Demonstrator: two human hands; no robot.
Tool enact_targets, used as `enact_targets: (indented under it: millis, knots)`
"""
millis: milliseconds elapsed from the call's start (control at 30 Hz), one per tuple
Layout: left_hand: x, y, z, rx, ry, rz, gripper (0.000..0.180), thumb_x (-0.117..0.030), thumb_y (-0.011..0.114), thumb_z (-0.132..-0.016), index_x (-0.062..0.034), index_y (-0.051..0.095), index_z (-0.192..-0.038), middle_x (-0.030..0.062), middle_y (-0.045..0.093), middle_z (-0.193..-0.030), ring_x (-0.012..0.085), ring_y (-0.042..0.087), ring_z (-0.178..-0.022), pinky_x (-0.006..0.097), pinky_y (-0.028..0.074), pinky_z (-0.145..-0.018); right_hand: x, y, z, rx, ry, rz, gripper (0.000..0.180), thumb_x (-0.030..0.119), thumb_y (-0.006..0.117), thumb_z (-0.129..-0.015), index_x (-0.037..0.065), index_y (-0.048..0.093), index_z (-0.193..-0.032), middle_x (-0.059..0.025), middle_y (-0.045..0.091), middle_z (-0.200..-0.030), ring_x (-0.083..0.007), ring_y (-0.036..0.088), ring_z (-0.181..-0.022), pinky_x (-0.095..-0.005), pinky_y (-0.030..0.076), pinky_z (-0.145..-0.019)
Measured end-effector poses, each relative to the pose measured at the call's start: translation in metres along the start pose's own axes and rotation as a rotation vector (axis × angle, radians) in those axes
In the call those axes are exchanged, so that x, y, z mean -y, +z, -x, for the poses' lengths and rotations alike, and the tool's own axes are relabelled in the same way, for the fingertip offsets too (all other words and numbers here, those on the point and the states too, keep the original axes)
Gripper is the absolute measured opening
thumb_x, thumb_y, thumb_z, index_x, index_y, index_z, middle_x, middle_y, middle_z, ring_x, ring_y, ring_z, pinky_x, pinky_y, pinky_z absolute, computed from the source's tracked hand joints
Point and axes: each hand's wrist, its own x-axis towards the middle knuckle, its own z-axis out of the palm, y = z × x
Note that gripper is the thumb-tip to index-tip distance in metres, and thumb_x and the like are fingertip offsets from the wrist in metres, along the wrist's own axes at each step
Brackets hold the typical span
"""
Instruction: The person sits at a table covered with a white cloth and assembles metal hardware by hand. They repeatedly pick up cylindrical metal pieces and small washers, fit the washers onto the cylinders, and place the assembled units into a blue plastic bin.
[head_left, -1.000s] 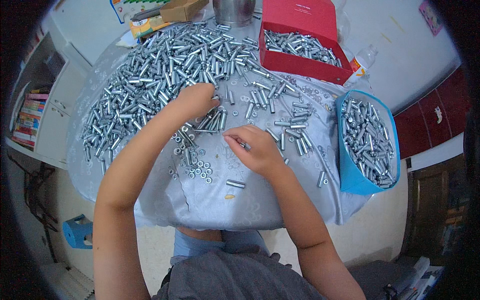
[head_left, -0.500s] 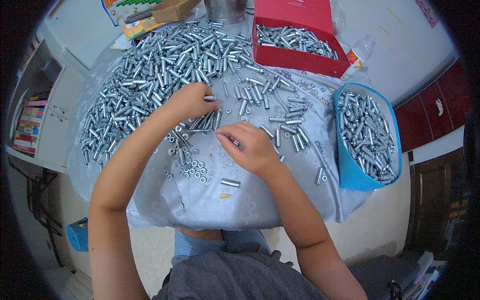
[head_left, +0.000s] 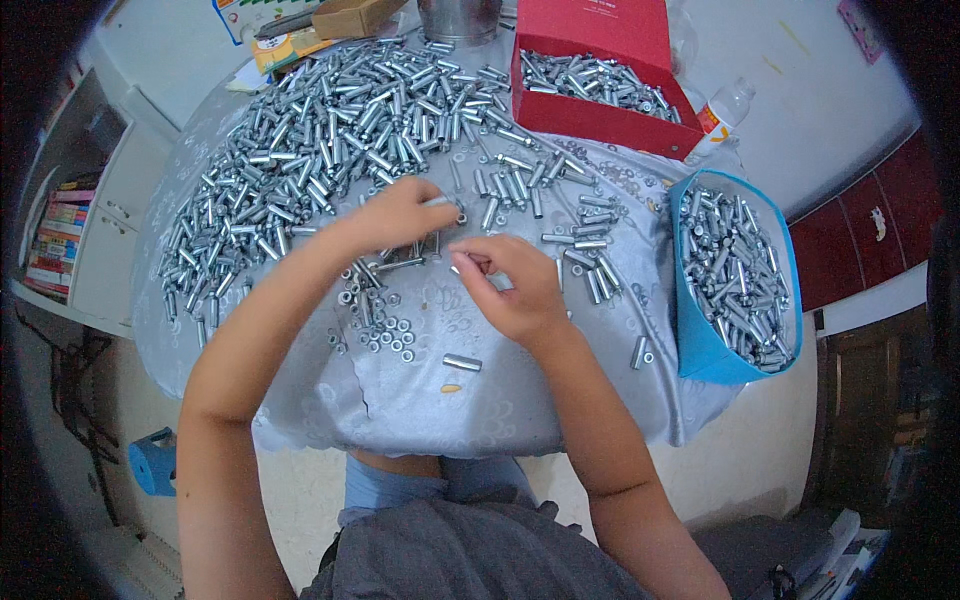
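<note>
One metal cylinder (head_left: 462, 362) lies alone near the front of the silvery tablecloth (head_left: 500, 420), beside a small yellow scrap (head_left: 452, 388); its distance from the others perhaps means it simply rolled aside. Just beyond, a cluster of loose nuts (head_left: 385, 335) sits below the left forearm, probably kept there to be within easy reach. The right hand (head_left: 515, 285) has its thumb and forefinger drawn together, other fingers curled; metal glints beside the tips, but I cannot tell whether it is gripped. Slightly farther, the left hand (head_left: 405, 212) pinches a metal fastener (head_left: 460, 215), end pointing toward the right hand, a hold that seems chosen to leave that end exposed. Off to the right, a blue bin (head_left: 720, 368) brims with fasteners, its tall sides presumably stopping them rolling. Behind the left hand spreads the big heap of fasteners (head_left: 330, 140), too many to keep in rows. Farther back, an open red box (head_left: 600, 130) contains more, its lid likely raised for access, near a bottle (head_left: 727, 108); a metal bucket (head_left: 460, 20) stands at the far edge.
</note>
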Motion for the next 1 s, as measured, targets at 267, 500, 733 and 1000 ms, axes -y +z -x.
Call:
enact_targets:
  millis: [267,500,733,1000]
  knots:
    - [0.023,-0.037,0.02,-0.096,-0.129,0.254,0.028,-0.026,0.05,-0.081,-0.0015,0.053,-0.094,0.008,0.055,-0.079,0.0158,0.05,-0.069,0.029,0.039,-0.059,0.001,0.0,-0.003,-0.221,0.08,-0.054,0.011,0.003,0.063,-0.073,0.006,0.061,-0.084,-0.0065,0.06,-0.07,-0.0143,0.058,-0.059,-0.0244,0.046,-0.054]
    - [0.013,-0.005,0.01,-0.086,-0.067,-0.471,0.033,-0.028,0.052,-0.082,0.004,0.053,-0.092,0.0254,0.058,-0.083,0.0403,0.056,-0.079,0.045,0.044,-0.069,-0.003,-0.002,-0.001,-0.177,0.059,-0.034,0.012,0.003,0.064,-0.073,0.006,0.062,-0.085,-0.0069,0.06,-0.07,-0.014,0.058,-0.06,-0.0246,0.046,-0.054]
    - [0.021,-0.018,-0.002,0.063,-0.039,-0.342,0.037,-0.034,0.063,-0.073,0.0022,0.06,-0.079,0.0215,0.06,-0.079,0.0346,0.059,-0.078,0.04,0.046,-0.068,0.001,0.002,0.0,-0.146,0.077,-0.04,0.013,0.002,0.063,-0.073,0.005,0.062,-0.085,-0.0071,0.06,-0.07,-0.0147,0.057,-0.059,-0.025,0.046,-0.053]
    - [0.008,-0.04,0.034,0.07,-0.174,0.051,0.026,-0.026,0.061,-0.076,-0.0006,0.06,-0.074,0.0009,0.053,-0.059,0.0078,0.045,-0.054,0.026,0.037,-0.05,0.003,0.001,-0.001,-0.153,0.097,-0.054,0.013,0.003,0.063,-0.073,0.006,0.062,-0.085,-0.0075,0.06,-0.07,-0.0154,0.058,-0.06,-0.0247,0.047,-0.054]
